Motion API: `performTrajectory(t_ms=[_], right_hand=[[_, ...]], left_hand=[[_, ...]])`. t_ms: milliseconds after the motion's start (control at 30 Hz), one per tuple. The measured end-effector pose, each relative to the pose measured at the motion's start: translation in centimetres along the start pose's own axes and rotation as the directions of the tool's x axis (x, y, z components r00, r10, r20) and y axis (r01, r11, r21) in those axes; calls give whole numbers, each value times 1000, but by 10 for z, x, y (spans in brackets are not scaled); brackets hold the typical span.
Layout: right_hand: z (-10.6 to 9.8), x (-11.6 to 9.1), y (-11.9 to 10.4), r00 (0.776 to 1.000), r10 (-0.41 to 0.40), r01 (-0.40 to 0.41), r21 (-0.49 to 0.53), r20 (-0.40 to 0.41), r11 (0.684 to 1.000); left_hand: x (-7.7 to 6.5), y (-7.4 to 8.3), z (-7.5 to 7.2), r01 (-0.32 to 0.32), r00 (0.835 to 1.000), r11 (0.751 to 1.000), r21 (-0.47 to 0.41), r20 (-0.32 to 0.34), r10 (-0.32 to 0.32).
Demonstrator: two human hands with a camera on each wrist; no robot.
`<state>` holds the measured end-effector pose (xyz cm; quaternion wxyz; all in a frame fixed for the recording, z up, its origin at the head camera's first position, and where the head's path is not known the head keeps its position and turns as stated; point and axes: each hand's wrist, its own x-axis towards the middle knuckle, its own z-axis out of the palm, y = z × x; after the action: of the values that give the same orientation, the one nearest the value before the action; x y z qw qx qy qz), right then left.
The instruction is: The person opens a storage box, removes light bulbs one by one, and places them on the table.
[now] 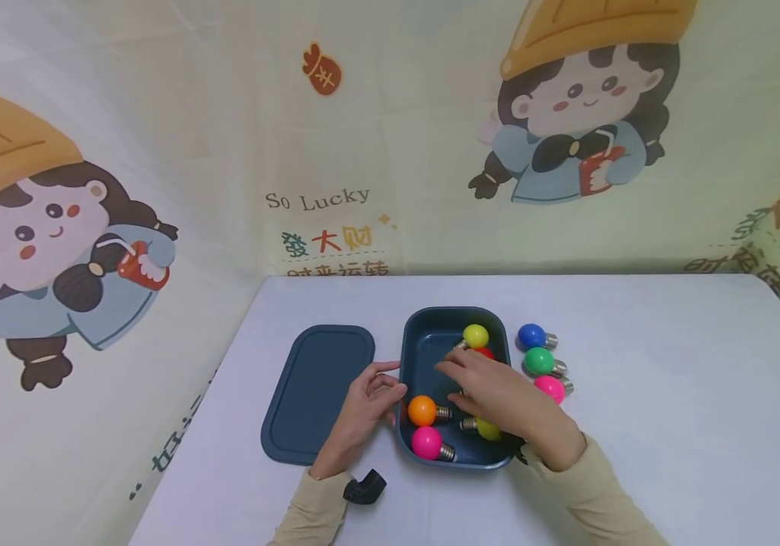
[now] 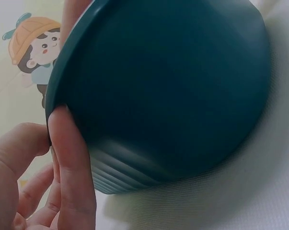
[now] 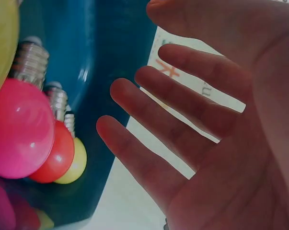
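Observation:
A dark blue container (image 1: 411,341) with rounded corners stands at the middle of the table, holding several coloured light bulbs. At its left side, my left hand (image 1: 365,398) has thumb and fingers at the rim, fingertips against the outer wall in the left wrist view. Over the container's right half, my right hand (image 1: 492,387) reaches in with spread fingers and an empty palm. Below it lie an orange bulb (image 1: 421,411), a pink bulb (image 1: 427,443) and a yellow bulb (image 1: 488,430). Toward the back are another yellow bulb (image 1: 475,336) and a red bulb (image 3: 55,155), partly covered in the head view.
Left of the container lies a flat dark blue lid (image 1: 317,387). To the right, a blue bulb (image 1: 531,336), a green bulb (image 1: 539,362) and a pink bulb (image 1: 549,389) rest on the white table (image 1: 669,379). A printed cloth (image 1: 424,152) hangs behind.

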<state>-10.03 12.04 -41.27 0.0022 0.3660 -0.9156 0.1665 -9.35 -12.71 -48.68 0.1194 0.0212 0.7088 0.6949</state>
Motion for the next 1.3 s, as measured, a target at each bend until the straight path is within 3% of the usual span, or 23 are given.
performTrajectory(t_ms=[367,800,1300], right_hand=[[7,14,-12,997,-30,29,13,70,999],[18,22,-16,994,-45,45,1,96,999],[23,30,-22,984,7,-14,41,176,999]], left_hand=[[-1,1,-1,0,1000,1000,-6,-1,0],[1,-1,-2,0,1000,1000,5,14,0],[2,-1,-2,-6,1000,1000,5,18,6]])
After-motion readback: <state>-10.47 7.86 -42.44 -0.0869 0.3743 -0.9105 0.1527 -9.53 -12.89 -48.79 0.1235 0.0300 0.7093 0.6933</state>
